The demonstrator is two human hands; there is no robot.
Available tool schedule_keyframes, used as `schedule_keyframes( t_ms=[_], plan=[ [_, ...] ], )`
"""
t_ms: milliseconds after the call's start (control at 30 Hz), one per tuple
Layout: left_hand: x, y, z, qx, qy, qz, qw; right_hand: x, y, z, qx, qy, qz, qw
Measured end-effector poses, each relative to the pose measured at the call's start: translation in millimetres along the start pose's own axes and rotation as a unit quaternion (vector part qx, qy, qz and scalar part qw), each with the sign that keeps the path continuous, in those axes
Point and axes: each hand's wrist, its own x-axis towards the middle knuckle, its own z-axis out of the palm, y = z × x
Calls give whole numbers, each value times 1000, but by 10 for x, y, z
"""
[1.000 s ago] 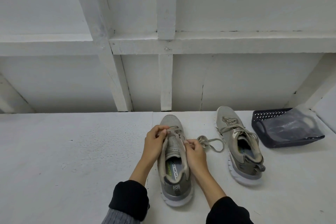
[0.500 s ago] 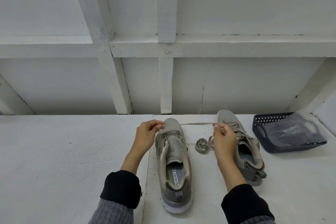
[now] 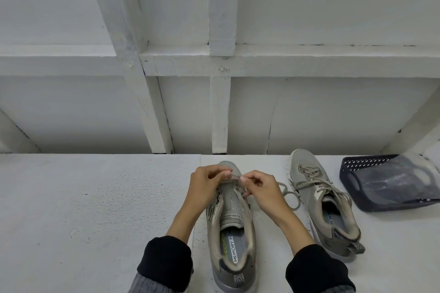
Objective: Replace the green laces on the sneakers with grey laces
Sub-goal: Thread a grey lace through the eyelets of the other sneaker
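We are lacing the near grey mesh sneaker [image 3: 229, 221] on the white tabletop [image 3: 95, 209]. Our left hand [image 3: 207, 185] and right hand [image 3: 259, 188] each have a grip pinching the flat greyish lace [image 3: 234, 176] over its toe eyelets. Next, we judge, the ends need levelling before crossing upward.

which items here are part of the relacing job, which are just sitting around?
In the job:
- near sneaker, being laced
- lace, pinched by the left hand and right hand above the toe end
- far sneaker, already laced, loose lace ends beside it

Lying about:
- dark basket on its side at the right, with a plastic bag in it
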Motion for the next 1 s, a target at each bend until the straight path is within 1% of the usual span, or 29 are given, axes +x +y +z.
schedule_keyframes(
  t_ms=[67,133,233,333,433,567,700,767,833,900,1000],
  plan=[
    [13,-77,3,32,5,-10,999,13,70,-57,1,45,6,999],
    [14,-133,19,72,-8,-18,997,18,136,-87,3,73,9,997],
    [26,-152,66,113,-12,-19,993,36,184,-76,-14,63,12,998],
    [34,-164,123,125,1,-18,992,85,215,-44,-85,58,-17,995],
    [40,-246,170,128,23,-20,991,116,233,-1,-190,58,-61,978],
    [34,-324,216,120,38,-13,992,119,230,31,-250,51,-102,962],
    [6,-321,233,146,53,-8,988,185,213,54,-310,26,-98,945],
    [-6,-295,230,182,52,-5,982,219,212,47,-303,11,-93,948],
    [0,-277,219,236,31,18,971,233,228,25,-253,2,-71,965],
    [22,-261,207,293,-10,49,955,219,253,10,-195,-4,-41,980],
    [64,-235,174,373,-77,88,920,197,278,23,-158,-8,-23,987]
  ],
)
